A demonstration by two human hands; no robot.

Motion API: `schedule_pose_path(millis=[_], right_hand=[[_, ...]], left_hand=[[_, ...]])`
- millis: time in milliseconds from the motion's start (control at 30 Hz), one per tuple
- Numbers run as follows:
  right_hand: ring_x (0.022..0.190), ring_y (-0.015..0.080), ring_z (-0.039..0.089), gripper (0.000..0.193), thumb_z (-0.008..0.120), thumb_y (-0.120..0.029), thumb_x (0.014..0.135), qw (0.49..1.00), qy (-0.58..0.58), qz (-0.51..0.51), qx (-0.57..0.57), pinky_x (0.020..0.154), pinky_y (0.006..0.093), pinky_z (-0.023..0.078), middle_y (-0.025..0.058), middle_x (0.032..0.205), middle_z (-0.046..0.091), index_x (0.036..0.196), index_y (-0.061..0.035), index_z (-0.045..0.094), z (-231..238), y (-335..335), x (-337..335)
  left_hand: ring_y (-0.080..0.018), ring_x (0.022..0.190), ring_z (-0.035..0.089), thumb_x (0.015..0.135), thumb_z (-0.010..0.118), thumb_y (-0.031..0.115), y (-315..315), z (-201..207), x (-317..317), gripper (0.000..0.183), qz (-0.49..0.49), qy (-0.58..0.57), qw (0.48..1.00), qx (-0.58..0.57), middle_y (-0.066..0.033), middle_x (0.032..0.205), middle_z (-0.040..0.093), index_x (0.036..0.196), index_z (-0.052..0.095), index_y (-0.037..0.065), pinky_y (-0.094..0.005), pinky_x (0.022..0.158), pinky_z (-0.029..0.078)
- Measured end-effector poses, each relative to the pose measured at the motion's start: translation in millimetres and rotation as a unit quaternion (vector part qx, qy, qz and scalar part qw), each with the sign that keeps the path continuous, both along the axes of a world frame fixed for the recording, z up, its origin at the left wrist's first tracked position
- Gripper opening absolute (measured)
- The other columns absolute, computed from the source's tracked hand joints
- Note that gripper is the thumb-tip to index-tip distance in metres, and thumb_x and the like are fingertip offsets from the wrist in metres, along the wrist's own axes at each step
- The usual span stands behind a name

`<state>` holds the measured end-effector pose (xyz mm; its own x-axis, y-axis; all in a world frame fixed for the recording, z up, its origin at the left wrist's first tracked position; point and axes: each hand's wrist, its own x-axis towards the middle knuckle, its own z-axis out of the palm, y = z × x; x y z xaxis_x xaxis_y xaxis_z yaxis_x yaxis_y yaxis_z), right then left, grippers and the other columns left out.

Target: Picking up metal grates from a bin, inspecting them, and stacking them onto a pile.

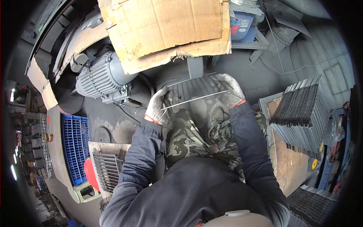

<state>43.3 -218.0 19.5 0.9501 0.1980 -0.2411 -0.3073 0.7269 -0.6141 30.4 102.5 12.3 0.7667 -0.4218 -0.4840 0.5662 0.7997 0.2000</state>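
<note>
Both my hands wear pale knitted gloves with grey, dirty palms and red cuff edges. Stretched between them above my knees is a metal grate (196, 99), with two bright long edges and thin dark bars across. My left hand (159, 104) is closed round its left end. At the other end, my right hand (231, 90) grips it with bent fingers, partly hidden behind the palm. The grate lies slightly tilted, its right side farther from me.
Cardboard (170, 30) covers a machine straight ahead, with a grey electric motor (104, 77) to its left. A tall stack of metal grates (298, 109) stands at right. More grates (107, 170) sit on the left, beside a blue plastic crate (75, 147) and a red round thing (90, 174).
</note>
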Motion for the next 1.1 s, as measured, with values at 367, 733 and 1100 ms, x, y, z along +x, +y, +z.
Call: schedule_pose_path(millis=[367, 733, 1100], right_hand=[[0.11, 0.0271, 0.069, 0.026, 0.07, -0.027, 0.099, 0.997, 0.002, -0.048, -0.062, 0.097, 0.0465, 0.058, 0.0108, 0.117, 0.074, 0.113, -0.0051, 0.071, -10.1, -51.1, 6.9], [0.096, 0.0272, 0.07, 0.027, 0.062, -0.029, 0.106, 1.0, -0.016, 0.008, 0.02, 0.084, 0.0434, 0.06, 0.0118, 0.108, 0.072, 0.113, -0.0036, 0.07, -31.1, 18.3, -6.9], [0.085, 0.0249, 0.068, 0.019, 0.068, -0.025, 0.096, 0.997, 0.01, -0.014, -0.069, 0.071, 0.0433, 0.059, 0.0102, 0.101, 0.072, 0.102, -0.007, 0.069, -3.3, -17.5, 13.0]], left_hand=[[-0.0336, 0.097, 0.075, 0.11, 0.058, 0.043, -49.8, 6.3, 6.4, 0.042, -0.003, 0.001, 0.998, 0.062, -0.015, 0.112, 0.075, 0.128, 0.066, 0.005, -0.0528, 0.081, 0.064], [-0.0294, 0.088, 0.077, 0.112, 0.055, 0.038, 17.6, 25.6, -16.4, 0.033, 0.013, -0.061, 0.996, 0.058, -0.0118, 0.106, 0.078, 0.122, 0.072, 0.011, -0.0462, 0.076, 0.065], [-0.0356, 0.094, 0.075, 0.113, 0.05, 0.041, -16.2, -8.6, 24.8, 0.04, -0.05, -0.037, 0.998, -0.033, -0.0168, 0.108, 0.077, 0.124, 0.068, 0.007, -0.0491, 0.078, 0.062]])
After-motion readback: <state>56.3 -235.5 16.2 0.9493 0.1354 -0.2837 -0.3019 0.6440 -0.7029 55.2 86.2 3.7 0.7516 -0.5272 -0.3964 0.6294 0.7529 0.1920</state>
